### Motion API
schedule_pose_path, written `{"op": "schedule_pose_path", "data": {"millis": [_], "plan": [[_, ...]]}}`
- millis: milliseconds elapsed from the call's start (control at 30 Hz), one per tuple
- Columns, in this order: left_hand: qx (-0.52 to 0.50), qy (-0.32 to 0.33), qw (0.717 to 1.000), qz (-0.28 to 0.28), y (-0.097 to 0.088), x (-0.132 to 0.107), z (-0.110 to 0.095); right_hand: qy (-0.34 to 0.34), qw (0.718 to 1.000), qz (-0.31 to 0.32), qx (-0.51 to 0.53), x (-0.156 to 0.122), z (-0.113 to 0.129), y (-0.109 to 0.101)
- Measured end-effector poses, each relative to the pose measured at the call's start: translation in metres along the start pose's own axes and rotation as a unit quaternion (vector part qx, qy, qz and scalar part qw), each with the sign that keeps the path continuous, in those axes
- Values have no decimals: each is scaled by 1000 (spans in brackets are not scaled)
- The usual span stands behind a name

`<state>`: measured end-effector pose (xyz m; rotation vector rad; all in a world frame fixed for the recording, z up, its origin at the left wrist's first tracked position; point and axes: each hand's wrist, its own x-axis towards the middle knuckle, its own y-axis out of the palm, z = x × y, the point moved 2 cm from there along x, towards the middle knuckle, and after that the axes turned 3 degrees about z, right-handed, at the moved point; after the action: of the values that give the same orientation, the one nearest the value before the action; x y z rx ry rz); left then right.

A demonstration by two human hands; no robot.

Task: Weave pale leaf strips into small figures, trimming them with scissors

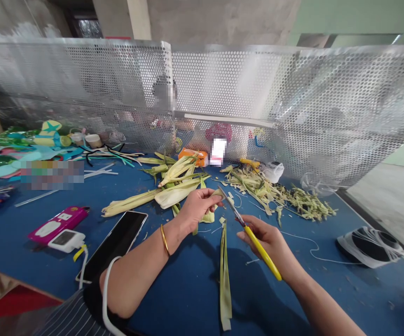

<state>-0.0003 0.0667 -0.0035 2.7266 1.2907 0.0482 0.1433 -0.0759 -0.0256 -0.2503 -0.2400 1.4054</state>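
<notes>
My left hand (200, 207) pinches a piece of corn husk (217, 192) between thumb and fingertips. In my right hand (261, 233) is a pair of scissors (263, 252) with yellow handles, its blades angled up and left to the husk piece. Whether the blades touch the husk I cannot tell. Below my hands a long folded husk strip (224, 280) lies on the blue table (184, 289). Behind my left hand rests a pile of whole corn husks (179, 186). Beyond the scissors spreads a heap of husk scraps (258, 186).
Left of my arm lie a black phone (117, 242), a magenta pack (60, 224) and a white device (67, 240) with a cable. A thread spool (370, 247) stands at the right, its thread trailing over the table. A perforated metal screen (223, 84) borders the back; a person sits behind it.
</notes>
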Motion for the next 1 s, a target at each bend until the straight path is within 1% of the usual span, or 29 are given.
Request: {"op": "schedule_pose_path", "data": {"millis": [67, 100, 133, 167, 200, 233, 300, 333, 367, 433, 500, 533, 567, 600, 633, 667, 700, 733, 767, 800, 867, 933, 1000], "plan": [[-5, -6, 1000, -1, 0, -1, 0, -5, 999, -27, -38, 1, -3, -4], [-9, -11, 1000, -1, 0, -2, -1, -6, 996, -51, -77, 2, -5, -7], [-15, -16, 1000, -2, 1, -3, -3, -1, 988, -77, -134, 2, -7, -11], [-21, -21, 1000, -2, 2, -4, -5, 11, 973, -102, -206, 3, -8, -15], [-29, -24, 999, -3, 3, -6, -7, 31, 949, -120, -289, 4, -10, -19], [-39, -28, 999, -4, 3, -7, -9, 57, 918, -127, -371, 5, -12, -23], [-65, -42, 997, -14, 5, -9, -12, 106, 853, -111, -499, 8, -17, -28], [-79, -49, 995, -18, 5, -11, -13, 124, 829, -94, -537, 9, -19, -29], [-92, -55, 994, -21, 6, -12, -14, 132, 814, -76, -560, 9, -21, -31], [-112, -60, 992, -22, 7, -14, -17, 129, 805, -52, -576, 9, -24, -33], [-121, -57, 991, -17, 10, -18, -20, 97, 812, -66, -572, 8, -21, -34], [-121, -54, 991, -18, 12, -20, -21, 68, 823, -91, -556, 8, -17, -34], [-119, -50, 991, -20, 14, -22, -23, 33, 843, -121, -523, 7, -12, -33], [-115, -44, 992, -26, 16, -24, -24, -4, 873, -149, -465, 7, -5, -31], [-111, -39, 993, -33, 18, -26, -25, -40, 907, -171, -384, 8, 3, -26], [-107, -35, 993, -39, 20, -28, -25, -59, 944, -164, -282, 10, 10, -20], [-104, -32, 993, -44, 22, -30, -24, -70, 974, -146, -160, 12, 18, -12], [-100, -28, 993, -46, 23, -31, -24, -72, 991, -105, -52, 15, 25, -2], [-96, -24, 994, -46, 24, -32, -22, -66, 995, -72, 25, 18, 32, 7], [-90, -22, 994, -49, 24, -33, -21, -60, 994, -65, 71, 21, 37, 15], [-74, -22, 995, -62, 21, -34, -17, -47, 988, -90, 118, 24, 44, 24], [-68, -29, 995, -71, 19, -34, -13, -24, 982, -105, 154, 24, 42, 27], [-78, -36, 995, -53, 19, -36, -10, 2, 976, -107, 192, 22, 35, 26]]}}
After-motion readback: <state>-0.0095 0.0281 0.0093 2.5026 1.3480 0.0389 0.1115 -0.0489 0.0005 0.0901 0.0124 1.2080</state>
